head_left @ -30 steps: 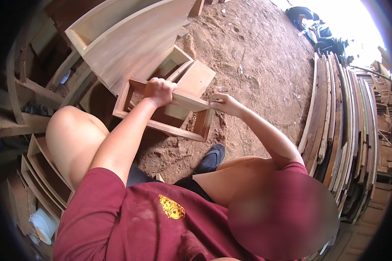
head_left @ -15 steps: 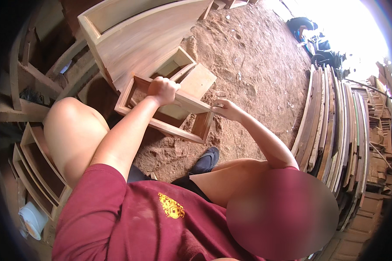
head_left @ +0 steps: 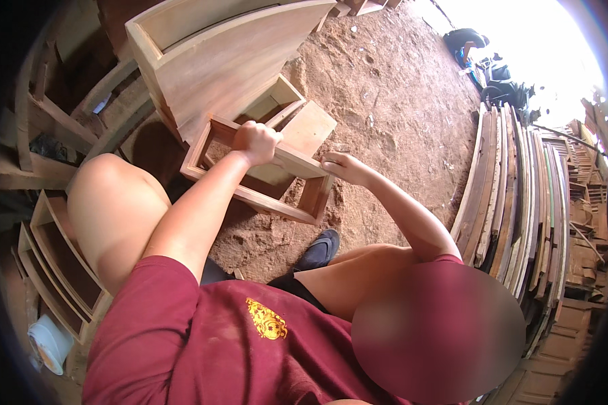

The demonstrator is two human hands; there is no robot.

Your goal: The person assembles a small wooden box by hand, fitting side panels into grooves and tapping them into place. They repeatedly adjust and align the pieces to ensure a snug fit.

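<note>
A small open wooden drawer frame (head_left: 280, 207) is tilted over the dirt floor in front of me. My left hand (head_left: 255, 143) is closed round its far rail, the knuckles up. At the right end of that same rail, my right hand (head_left: 343, 166) presses on the corner with its fingers bent together. Whatever may lie under those fingers is hidden. Just beyond the frame are another open wooden box (head_left: 287, 92) and a flat pale board (head_left: 308, 128).
A large pale wooden cabinet (head_left: 216, 74) stands at the far left. Wooden drawers (head_left: 67, 260) and a white bucket (head_left: 51, 343) are by my left side. Long planks (head_left: 503, 196) lie stacked on the right. My shoe (head_left: 319, 250) rests on the dirt floor (head_left: 398, 101).
My right hand has shifted slightly left along the rail, from the frame's corner onto its top edge. The left hand keeps its grip, and the frame has barely moved.
</note>
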